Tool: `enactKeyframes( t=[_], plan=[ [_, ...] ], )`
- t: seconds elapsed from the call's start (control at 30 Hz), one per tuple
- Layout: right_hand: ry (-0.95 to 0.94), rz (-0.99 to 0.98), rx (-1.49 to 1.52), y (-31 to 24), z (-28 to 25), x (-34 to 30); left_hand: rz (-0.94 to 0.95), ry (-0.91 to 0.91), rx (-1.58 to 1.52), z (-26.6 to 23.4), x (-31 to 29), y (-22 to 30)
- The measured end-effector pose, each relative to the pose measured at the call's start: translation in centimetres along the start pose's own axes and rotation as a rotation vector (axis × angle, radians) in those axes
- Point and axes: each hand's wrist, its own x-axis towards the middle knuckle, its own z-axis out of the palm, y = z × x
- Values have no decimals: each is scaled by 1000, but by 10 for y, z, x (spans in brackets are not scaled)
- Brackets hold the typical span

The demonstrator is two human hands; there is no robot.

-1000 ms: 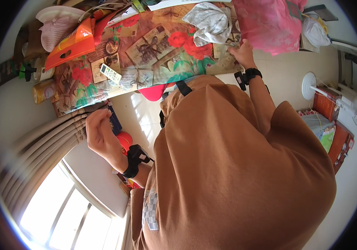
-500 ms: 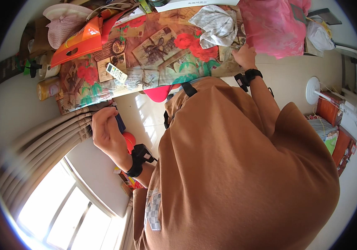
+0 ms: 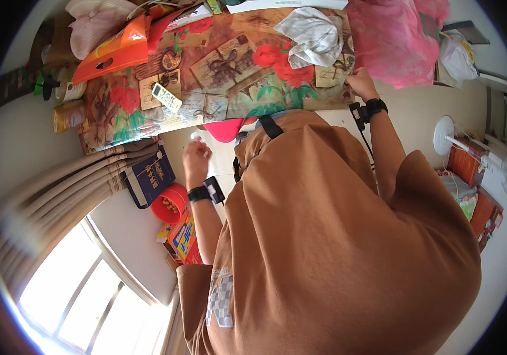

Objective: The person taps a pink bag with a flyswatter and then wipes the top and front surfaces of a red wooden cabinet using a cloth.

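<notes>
Left hand: half curled, just off the desk's near edge; blurred, so we can't tell how firm its grip is.
White bit: at the left fingertips; too small for us to identify.
Right hand: fingers curled at the desk's right end; we see nothing in it, contact unclear.
Cloth: on the desk, near the right hand.
Near edge: we'd judge slow movement, light pinch, ample clearance best.
</notes>
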Motion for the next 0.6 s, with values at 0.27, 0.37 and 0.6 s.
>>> enactKeyframes(
  t=[0.27, 0.37, 0.6],
  plan=[
    [-298, 228, 448, -11, -24, -36, -406, 5, 420, -11, -37, -111],
    [-366, 251, 356, -13, -26, -43, -410, 2, 419, -11, -44, -110],
    [-475, 298, -41, -16, -32, -49, -448, -52, 462, -8, -46, -108]
  ],
)
